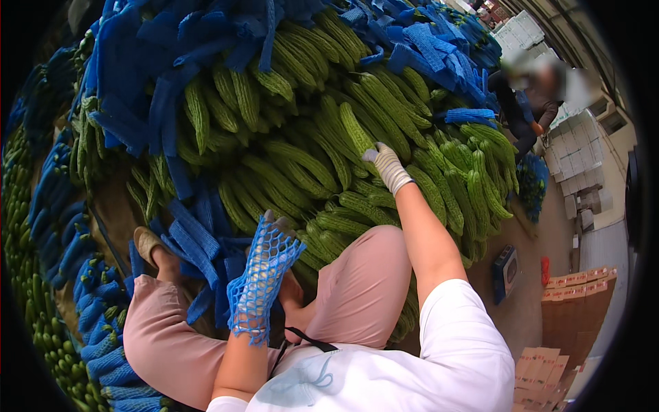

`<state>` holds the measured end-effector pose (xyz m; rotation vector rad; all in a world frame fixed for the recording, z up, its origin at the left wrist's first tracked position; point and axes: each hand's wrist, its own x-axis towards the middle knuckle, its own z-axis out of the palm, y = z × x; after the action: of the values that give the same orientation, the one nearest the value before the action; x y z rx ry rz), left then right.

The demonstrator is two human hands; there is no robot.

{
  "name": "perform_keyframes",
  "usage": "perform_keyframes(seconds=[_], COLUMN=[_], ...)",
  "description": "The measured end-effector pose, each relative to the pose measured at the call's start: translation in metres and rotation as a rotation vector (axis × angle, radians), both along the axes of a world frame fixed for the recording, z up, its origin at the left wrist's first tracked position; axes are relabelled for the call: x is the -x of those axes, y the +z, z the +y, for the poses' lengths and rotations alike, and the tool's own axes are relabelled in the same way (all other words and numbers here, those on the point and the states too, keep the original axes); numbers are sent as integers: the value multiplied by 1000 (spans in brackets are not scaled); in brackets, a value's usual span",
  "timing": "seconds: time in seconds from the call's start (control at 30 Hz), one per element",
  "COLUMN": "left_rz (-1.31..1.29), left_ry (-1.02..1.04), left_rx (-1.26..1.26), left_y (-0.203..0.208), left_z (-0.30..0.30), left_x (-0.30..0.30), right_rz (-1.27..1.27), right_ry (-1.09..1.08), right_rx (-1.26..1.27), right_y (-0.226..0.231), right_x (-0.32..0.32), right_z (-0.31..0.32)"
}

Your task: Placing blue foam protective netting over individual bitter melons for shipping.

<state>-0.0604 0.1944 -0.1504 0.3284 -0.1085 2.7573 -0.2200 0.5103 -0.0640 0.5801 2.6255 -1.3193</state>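
Observation:
My right hand [388, 168], in a striped knit glove, is closed on the lower end of a long green bitter melon [355, 129]. That melon slants up and away over the heap of bitter melons [274, 168] in front of me. A blue foam net sleeve [257, 292] is pulled over my left hand [273, 237] and wrist, its mesh stretched wide. Gloved fingertips poke out at the sleeve's far end, and the fingers look stretched out. Beside my left hand lies a loose pile of flat blue net sleeves [195, 237].
More blue net sleeves [432, 51] cover the heap's back. Netted bitter melons [103, 343] line the left side. At right are a blue box-shaped device [506, 273], flattened cartons [576, 309] and stacked white boxes [576, 147]. Another person [532, 103] works at the far right.

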Motion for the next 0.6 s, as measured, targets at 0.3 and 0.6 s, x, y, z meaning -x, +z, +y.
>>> perform_keyframes(seconds=[0.3, 0.6], left_rz=[-101, -227], left_ry=[-120, 134], left_rx=[1074, 1137], left_y=[95, 87], left_z=[17, -17], left_x=[-31, -108], right_rz=[-58, -1], right_ry=[218, 418], right_rx=[1313, 1052], right_y=[-6, -31], right_x=[-177, -205], right_z=[-154, -209])
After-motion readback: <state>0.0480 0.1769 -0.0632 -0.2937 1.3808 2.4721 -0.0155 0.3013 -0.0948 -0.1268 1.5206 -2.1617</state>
